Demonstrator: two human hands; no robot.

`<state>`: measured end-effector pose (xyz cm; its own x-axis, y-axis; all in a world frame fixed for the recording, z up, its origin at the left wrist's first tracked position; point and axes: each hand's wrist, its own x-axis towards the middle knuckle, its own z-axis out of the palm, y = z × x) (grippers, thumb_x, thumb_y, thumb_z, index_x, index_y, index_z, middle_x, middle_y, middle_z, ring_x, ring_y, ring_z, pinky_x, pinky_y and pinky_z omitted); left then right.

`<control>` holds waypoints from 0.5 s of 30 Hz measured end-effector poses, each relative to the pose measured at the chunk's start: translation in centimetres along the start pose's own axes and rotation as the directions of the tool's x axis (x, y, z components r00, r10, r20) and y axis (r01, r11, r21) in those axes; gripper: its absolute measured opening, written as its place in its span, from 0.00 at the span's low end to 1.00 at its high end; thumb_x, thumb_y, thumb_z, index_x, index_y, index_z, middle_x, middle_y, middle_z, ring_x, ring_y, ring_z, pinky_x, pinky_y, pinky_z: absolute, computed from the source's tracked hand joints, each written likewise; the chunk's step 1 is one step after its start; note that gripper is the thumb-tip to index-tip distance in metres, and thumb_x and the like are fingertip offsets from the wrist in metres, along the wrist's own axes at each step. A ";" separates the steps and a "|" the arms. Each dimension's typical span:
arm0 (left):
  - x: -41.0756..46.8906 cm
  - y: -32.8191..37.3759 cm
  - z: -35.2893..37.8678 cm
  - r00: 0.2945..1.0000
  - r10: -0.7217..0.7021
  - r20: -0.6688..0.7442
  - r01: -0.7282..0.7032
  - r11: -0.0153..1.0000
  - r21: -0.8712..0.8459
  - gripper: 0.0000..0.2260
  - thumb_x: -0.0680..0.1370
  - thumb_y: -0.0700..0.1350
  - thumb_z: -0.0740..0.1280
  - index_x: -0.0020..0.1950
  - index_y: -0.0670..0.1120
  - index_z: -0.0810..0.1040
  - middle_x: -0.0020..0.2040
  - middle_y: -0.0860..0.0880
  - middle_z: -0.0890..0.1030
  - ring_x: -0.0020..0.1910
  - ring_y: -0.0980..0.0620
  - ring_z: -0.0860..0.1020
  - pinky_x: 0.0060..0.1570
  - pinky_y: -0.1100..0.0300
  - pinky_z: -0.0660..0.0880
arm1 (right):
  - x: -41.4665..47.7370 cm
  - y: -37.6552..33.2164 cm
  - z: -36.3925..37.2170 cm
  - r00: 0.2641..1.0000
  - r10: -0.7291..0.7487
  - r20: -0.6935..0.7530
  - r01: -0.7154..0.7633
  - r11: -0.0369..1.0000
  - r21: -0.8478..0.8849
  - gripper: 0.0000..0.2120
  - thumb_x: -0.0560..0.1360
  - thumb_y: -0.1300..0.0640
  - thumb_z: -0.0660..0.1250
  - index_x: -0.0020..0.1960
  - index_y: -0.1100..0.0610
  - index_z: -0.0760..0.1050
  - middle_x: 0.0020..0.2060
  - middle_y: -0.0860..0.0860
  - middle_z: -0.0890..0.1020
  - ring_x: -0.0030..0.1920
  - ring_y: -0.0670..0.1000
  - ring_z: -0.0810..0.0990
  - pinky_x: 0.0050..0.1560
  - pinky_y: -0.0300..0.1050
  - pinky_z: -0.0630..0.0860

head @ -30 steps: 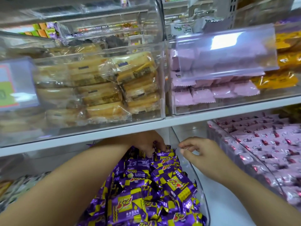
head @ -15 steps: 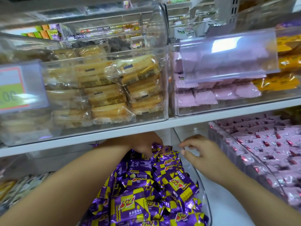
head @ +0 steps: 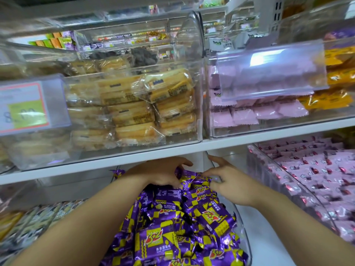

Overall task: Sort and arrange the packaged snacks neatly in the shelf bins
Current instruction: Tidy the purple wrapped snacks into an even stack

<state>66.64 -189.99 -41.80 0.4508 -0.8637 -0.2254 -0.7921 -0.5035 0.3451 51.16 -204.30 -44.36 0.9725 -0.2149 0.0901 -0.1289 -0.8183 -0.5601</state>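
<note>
A clear bin [head: 242,225] on the lower shelf holds a heap of purple-and-yellow snack packs [head: 169,242]. My left hand [head: 159,173] reaches over the heap to its back end, just under the upper shelf board, with its fingers curled round a purple pack there. My right hand [head: 228,182] is beside it at the bin's right wall, fingers spread and fairly straight, the fingertips touching the top packs. Both forearms cross the front of the bin and hide part of the heap.
The white upper shelf board [head: 172,151] hangs low over both hands. Above it stand clear bins of yellow cakes [head: 134,112] and pink packs [head: 249,116], with a price tag [head: 23,104] at left. A bin of pink candies [head: 317,179] is at right.
My right hand has moved left from the gap beside the bin onto the purple packs and spread its fingers. My left hand has stayed at the back of the heap.
</note>
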 end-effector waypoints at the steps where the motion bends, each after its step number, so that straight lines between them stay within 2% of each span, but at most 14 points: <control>1: -0.1 -0.2 -0.2 1.000 -0.006 -0.011 0.005 1.000 -0.013 0.30 0.72 0.44 0.72 0.71 0.58 0.66 0.63 0.54 0.72 0.62 0.53 0.71 0.61 0.58 0.68 | -0.2 0.0 -0.1 1.000 -0.004 -0.005 0.004 1.000 0.012 0.19 0.76 0.58 0.61 0.65 0.47 0.74 0.76 0.48 0.51 0.75 0.46 0.55 0.66 0.35 0.57; 4: 0.0 -1.3 -0.4 0.999 -0.029 -0.045 0.023 0.991 -0.129 0.20 0.72 0.46 0.72 0.62 0.54 0.72 0.55 0.54 0.75 0.55 0.54 0.73 0.54 0.61 0.69 | -0.5 0.0 -0.1 1.000 -0.003 -0.021 0.004 0.999 0.043 0.19 0.77 0.59 0.60 0.65 0.48 0.74 0.76 0.47 0.51 0.74 0.45 0.57 0.60 0.31 0.57; 5: 0.1 -1.6 -0.5 0.995 -0.053 -0.086 0.039 0.987 -0.157 0.20 0.69 0.52 0.73 0.58 0.52 0.73 0.52 0.52 0.77 0.53 0.52 0.74 0.53 0.60 0.70 | -0.6 0.0 0.0 1.000 0.003 -0.027 -0.002 0.999 0.047 0.19 0.77 0.60 0.60 0.65 0.48 0.74 0.76 0.47 0.51 0.74 0.45 0.58 0.59 0.31 0.57; 7: 0.2 -2.3 -0.5 0.983 -0.113 -0.144 0.086 0.979 -0.184 0.27 0.62 0.62 0.69 0.55 0.49 0.71 0.51 0.48 0.76 0.50 0.49 0.74 0.53 0.59 0.69 | -0.5 0.1 0.1 0.999 0.015 -0.036 -0.013 0.999 0.047 0.18 0.77 0.60 0.59 0.65 0.49 0.75 0.76 0.46 0.52 0.73 0.46 0.59 0.59 0.31 0.57; 9: 0.0 -2.0 -0.5 0.977 -0.133 -0.165 0.099 0.975 -0.201 0.24 0.65 0.61 0.66 0.54 0.48 0.71 0.48 0.47 0.74 0.46 0.50 0.73 0.49 0.62 0.68 | -0.4 0.1 0.1 0.999 0.017 -0.044 -0.015 0.999 0.046 0.18 0.77 0.60 0.59 0.65 0.50 0.74 0.76 0.46 0.51 0.73 0.46 0.60 0.58 0.31 0.58; 11: 0.1 -1.6 -0.3 0.960 -0.148 -0.238 0.117 0.983 -0.142 0.13 0.74 0.52 0.66 0.50 0.45 0.72 0.40 0.50 0.73 0.38 0.56 0.72 0.39 0.72 0.66 | -0.4 0.1 0.1 0.999 0.016 -0.044 -0.014 0.999 0.047 0.18 0.77 0.59 0.59 0.66 0.50 0.74 0.76 0.45 0.51 0.73 0.45 0.59 0.58 0.31 0.57; 12: 0.1 -1.1 -0.1 0.944 -0.149 -0.296 0.129 0.988 -0.085 0.10 0.77 0.49 0.65 0.47 0.44 0.71 0.38 0.50 0.72 0.36 0.57 0.71 0.36 0.72 0.66 | -0.4 0.1 0.1 0.999 0.017 -0.041 -0.015 0.999 0.049 0.18 0.77 0.59 0.60 0.66 0.50 0.74 0.76 0.45 0.52 0.73 0.45 0.59 0.57 0.31 0.57; 13: 0.5 -1.0 0.2 0.929 -0.147 -0.339 0.136 0.989 -0.057 0.09 0.78 0.49 0.64 0.47 0.43 0.71 0.38 0.49 0.74 0.37 0.56 0.73 0.38 0.69 0.67 | -0.4 0.0 0.1 0.999 0.017 -0.042 -0.015 0.998 0.053 0.18 0.77 0.59 0.60 0.66 0.50 0.74 0.76 0.46 0.53 0.73 0.45 0.59 0.57 0.30 0.57; 15: 1.4 -0.5 1.0 0.919 -0.159 -0.360 0.157 0.987 -0.033 0.10 0.79 0.51 0.63 0.54 0.45 0.74 0.49 0.48 0.78 0.49 0.50 0.77 0.45 0.63 0.68 | -0.4 0.1 0.1 0.999 0.014 -0.051 -0.011 0.998 0.064 0.18 0.76 0.60 0.60 0.65 0.50 0.74 0.75 0.49 0.57 0.73 0.43 0.58 0.56 0.30 0.58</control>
<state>67.22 -190.92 -43.20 0.6884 -0.7223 0.0659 -0.6971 -0.6337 0.3354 50.77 -204.20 -44.56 0.9593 -0.2533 0.1246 -0.1266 -0.7805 -0.6122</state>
